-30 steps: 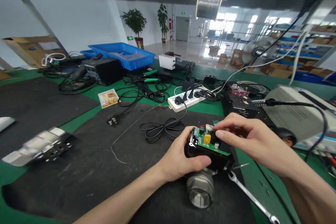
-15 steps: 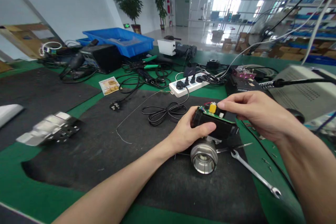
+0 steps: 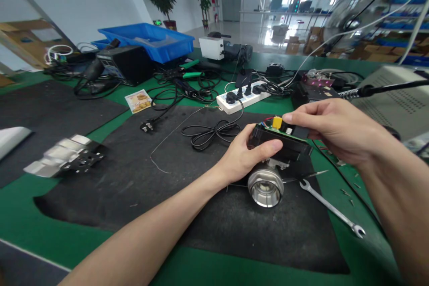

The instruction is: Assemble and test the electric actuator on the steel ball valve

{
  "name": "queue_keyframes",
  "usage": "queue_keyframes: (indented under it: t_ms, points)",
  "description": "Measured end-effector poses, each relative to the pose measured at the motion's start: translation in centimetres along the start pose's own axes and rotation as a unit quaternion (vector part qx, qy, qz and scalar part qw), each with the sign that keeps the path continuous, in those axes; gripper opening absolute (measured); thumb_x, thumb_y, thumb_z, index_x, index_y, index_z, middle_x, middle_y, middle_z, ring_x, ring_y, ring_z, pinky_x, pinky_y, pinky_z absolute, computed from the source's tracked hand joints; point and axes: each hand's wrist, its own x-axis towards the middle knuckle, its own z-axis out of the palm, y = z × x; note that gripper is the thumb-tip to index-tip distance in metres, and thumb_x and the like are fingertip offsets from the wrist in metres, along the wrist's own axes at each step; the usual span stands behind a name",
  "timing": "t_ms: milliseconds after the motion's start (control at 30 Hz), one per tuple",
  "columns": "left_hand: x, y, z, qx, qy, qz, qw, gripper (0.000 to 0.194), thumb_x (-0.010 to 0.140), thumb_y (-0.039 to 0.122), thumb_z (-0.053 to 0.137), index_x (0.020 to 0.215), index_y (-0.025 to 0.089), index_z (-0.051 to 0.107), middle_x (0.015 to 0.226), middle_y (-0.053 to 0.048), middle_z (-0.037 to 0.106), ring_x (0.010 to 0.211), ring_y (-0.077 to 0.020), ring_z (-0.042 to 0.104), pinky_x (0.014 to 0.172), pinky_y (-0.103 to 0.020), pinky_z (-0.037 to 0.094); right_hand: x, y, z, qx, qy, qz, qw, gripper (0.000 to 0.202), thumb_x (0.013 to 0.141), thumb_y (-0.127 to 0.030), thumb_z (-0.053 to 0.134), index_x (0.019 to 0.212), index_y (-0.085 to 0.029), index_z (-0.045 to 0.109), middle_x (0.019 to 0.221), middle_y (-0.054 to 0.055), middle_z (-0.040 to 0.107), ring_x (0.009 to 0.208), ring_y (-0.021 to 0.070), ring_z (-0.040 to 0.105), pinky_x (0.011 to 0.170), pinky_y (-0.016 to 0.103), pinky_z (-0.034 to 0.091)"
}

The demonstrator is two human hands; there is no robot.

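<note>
My left hand (image 3: 248, 152) is closed around the left end of a black actuator housing (image 3: 284, 146), its thumb across the front wall. A green circuit board (image 3: 268, 127) with a yellow component (image 3: 277, 122) and thin wires lies on top of the housing. Below, a shiny metal valve body (image 3: 266, 187) shows its round threaded opening towards me. My right hand (image 3: 330, 127) is closed in a pinch over the board, thumb and forefinger tips just right of the yellow component. Whatever lies between those fingertips is hidden.
An open-end wrench (image 3: 331, 208) and several small screws (image 3: 346, 194) lie to the right. Behind the hands are a coiled black cable (image 3: 214, 134) and a white power strip (image 3: 246, 98). Metal brackets (image 3: 67, 156) sit on the black mat (image 3: 134, 192) at left; a blue bin (image 3: 144, 40) stands farther back.
The camera view has tilted down a little, so the scene sits higher in the picture. Both hands stay at the housing, with the right fingertips still beside the yellow component.
</note>
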Motion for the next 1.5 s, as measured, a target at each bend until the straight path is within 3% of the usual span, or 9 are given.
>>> queue_keyframes:
  t_ms: [100,233,333,667,933,1133,1300,1500]
  points:
    - [0.2,-0.2,0.1,-0.001,0.009,-0.016,1.0,0.065,0.081,0.058,0.081,0.127,0.017,0.061,0.128,-0.012,0.07,0.118,-0.0314,0.065,0.1,-0.042,0.051,0.5,0.2,0.1,0.022,0.005,0.007,1.0,0.032,0.07,-0.047,0.092,0.071,-0.018,0.079,0.062,0.002,0.066,0.049,0.0075,0.045,0.042,0.022,0.03]
    - [0.4,-0.2,0.3,-0.025,0.007,-0.023,0.999,0.063,0.082,0.057,0.08,0.128,0.017,0.061,0.132,-0.013,0.07,0.12,-0.0315,0.066,0.103,-0.043,0.05,1.0,0.8,0.1,0.044,0.017,0.026,0.999,0.027,0.074,-0.039,0.09,0.08,-0.014,0.08,0.074,0.006,0.072,0.054,0.0085,0.053,0.044,0.02,0.036]
    - [0.4,-0.2,0.4,-0.034,0.003,-0.021,0.999,0.063,0.083,0.056,0.079,0.129,0.016,0.062,0.132,-0.014,0.07,0.121,-0.0319,0.066,0.103,-0.043,0.05,1.1,1.0,0.1,0.05,0.025,0.032,0.998,0.023,0.077,-0.035,0.087,0.081,-0.013,0.08,0.075,0.006,0.072,0.053,0.006,0.051,0.044,0.018,0.036]
    - [0.5,0.0,0.5,-0.039,-0.007,-0.008,0.999,0.06,0.085,0.054,0.078,0.126,0.014,0.062,0.133,-0.015,0.07,0.12,-0.0316,0.066,0.103,-0.042,0.05,1.4,1.2,0.0,0.069,0.018,0.033,0.997,0.032,0.064,-0.043,0.095,0.073,-0.016,0.078,0.069,0.003,0.072,0.054,0.0101,0.059,0.047,0.019,0.046]
    - [0.3,0.1,0.5,-0.017,-0.004,-0.011,1.0,0.06,0.086,0.057,0.076,0.126,0.014,0.062,0.133,-0.015,0.07,0.117,-0.0308,0.067,0.101,-0.041,0.05,1.5,1.3,0.1,0.061,0.026,0.033,0.997,0.04,0.059,-0.046,0.097,0.076,-0.015,0.08,0.068,0.003,0.072,0.051,0.0085,0.055,0.044,0.02,0.043]
    - [0.4,0.2,0.5,-0.023,-0.008,-0.002,1.0,0.058,0.087,0.056,0.076,0.126,0.014,0.063,0.132,-0.015,0.07,0.116,-0.0308,0.068,0.102,-0.041,0.05,1.2,0.9,0.3,0.072,0.017,0.04,0.996,0.032,0.065,-0.041,0.096,0.073,-0.016,0.079,0.069,0.003,0.071,0.054,0.0089,0.056,0.046,0.019,0.043]
    - [0.4,0.2,0.5,-0.025,-0.012,-0.007,1.0,0.06,0.086,0.056,0.076,0.127,0.014,0.063,0.132,-0.015,0.07,0.116,-0.0309,0.067,0.1,-0.041,0.05,1.2,0.9,0.3,0.071,0.029,0.033,0.997,0.031,0.065,-0.04,0.096,0.071,-0.015,0.077,0.062,0.0,0.065,0.049,0.0062,0.048,0.041,0.018,0.037]
    - [0.4,0.0,0.5,-0.021,-0.002,-0.01,1.0,0.061,0.085,0.057,0.077,0.126,0.015,0.062,0.132,-0.014,0.07,0.116,-0.0311,0.067,0.101,-0.043,0.049,1.3,1.0,0.3,0.071,0.023,0.044,0.996,0.033,0.066,-0.041,0.095,0.078,-0.016,0.079,0.069,0.003,0.072,0.052,0.0085,0.054,0.045,0.02,0.041]
